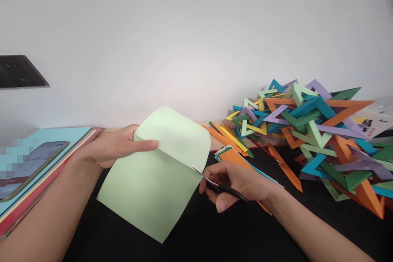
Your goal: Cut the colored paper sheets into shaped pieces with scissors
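Smooth, matt paper sheet [153, 188] and metal-bladed scissors [221, 188]

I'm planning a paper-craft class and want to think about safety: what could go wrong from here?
The scissors in the right hand point roughly toward the left hand, so a long cut might end close to it. The pale green sheet is bowed rather than flat, so the cut could stray from the line across it. The stacked paper strips lie close by the right hand; a careless sweep might scatter them.
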Demonstrator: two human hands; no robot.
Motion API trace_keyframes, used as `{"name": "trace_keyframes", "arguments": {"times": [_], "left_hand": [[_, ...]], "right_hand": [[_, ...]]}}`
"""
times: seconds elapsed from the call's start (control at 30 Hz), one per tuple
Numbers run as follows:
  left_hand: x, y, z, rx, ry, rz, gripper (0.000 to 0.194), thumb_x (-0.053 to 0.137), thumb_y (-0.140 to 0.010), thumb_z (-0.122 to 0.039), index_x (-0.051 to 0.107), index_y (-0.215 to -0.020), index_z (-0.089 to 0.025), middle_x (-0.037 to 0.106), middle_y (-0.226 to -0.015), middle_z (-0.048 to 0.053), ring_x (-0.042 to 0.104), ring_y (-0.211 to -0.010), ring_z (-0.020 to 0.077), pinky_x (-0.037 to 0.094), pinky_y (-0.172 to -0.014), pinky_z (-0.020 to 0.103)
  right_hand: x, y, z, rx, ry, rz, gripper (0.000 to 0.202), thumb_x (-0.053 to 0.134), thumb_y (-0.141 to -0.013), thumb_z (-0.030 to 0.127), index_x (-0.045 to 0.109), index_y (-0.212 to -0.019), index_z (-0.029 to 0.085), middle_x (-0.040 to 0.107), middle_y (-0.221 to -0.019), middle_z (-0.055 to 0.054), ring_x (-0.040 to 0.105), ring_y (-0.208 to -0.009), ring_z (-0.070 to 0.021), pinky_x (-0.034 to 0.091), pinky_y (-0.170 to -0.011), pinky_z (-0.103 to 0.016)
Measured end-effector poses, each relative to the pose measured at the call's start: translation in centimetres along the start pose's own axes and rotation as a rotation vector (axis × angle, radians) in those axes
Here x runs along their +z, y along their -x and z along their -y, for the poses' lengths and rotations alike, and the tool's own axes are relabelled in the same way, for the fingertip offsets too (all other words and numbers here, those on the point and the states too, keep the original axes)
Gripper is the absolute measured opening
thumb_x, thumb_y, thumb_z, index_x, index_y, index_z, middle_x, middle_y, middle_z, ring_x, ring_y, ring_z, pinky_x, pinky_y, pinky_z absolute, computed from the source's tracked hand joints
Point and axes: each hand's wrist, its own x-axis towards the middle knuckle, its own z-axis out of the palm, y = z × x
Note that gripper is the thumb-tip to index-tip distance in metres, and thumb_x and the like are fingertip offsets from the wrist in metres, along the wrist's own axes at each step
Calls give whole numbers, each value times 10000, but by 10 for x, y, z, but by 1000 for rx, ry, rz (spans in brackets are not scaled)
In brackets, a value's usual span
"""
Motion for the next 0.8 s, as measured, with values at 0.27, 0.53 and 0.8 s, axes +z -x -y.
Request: {"name": "trace_keyframes", "arguments": {"times": [0.27, 0.53, 0.8], "left_hand": [[2, 1, -3, -1, -22, -14, 223, 711, -767, -340, 721, -990, -334, 772, -797, -37, 730, -709, 160, 576, -567, 171], [1, -1, -3, -9, -28, -16, 223, 710, -765, -352, 722, -988, -341, 770, -795, -45, 728, -720, 166, 577, -584, 188], [0, 3, -2, -32, -70, -13, 289, 698, -764, -380, 708, -1044, -309, 772, -854, -7, 725, -753, 206, 580, -607, 243]], "right_hand": [[-2, -2, -4, -4, 39, -18, 421, 829, -605, 409, 656, -904, 168, 551, -645, 35, 460, -606, -94, 328, -565, -218], [-2, 0, -4, 24, 60, -38, 433, 825, -603, 430, 662, -908, 169, 560, -644, 33, 456, -595, -86, 315, -534, -200], [-2, -2, -9, 10, 53, -27, 415, 826, -614, 406, 662, -908, 163, 549, -632, 34, 430, -566, -75, 290, -509, -197]]}}
